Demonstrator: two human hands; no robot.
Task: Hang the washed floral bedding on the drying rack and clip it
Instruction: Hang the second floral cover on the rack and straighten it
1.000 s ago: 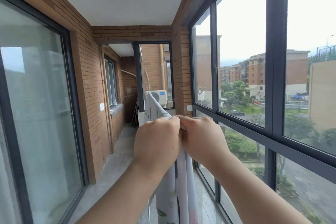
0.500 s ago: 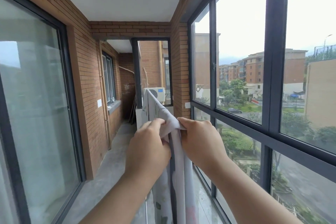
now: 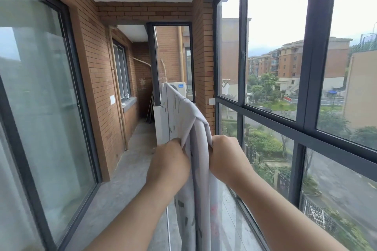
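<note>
hanging step: floral bedding (image 3: 183, 112) is draped over the rack line, which is hidden beneath it.
left hand (image 3: 169, 163): curled round the near fold, left side.
right hand (image 3: 226, 159): clenched on the same fold, right side.
long axis: runs straight away from the hands; both are equally near.
clips: none seen.

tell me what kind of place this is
Most likely an enclosed apartment balcony used for drying laundry: brick walls, tall dark-framed windows looking down on apartment blocks, an air-conditioner unit at the far end, and floral bedding hanging along it.
</note>
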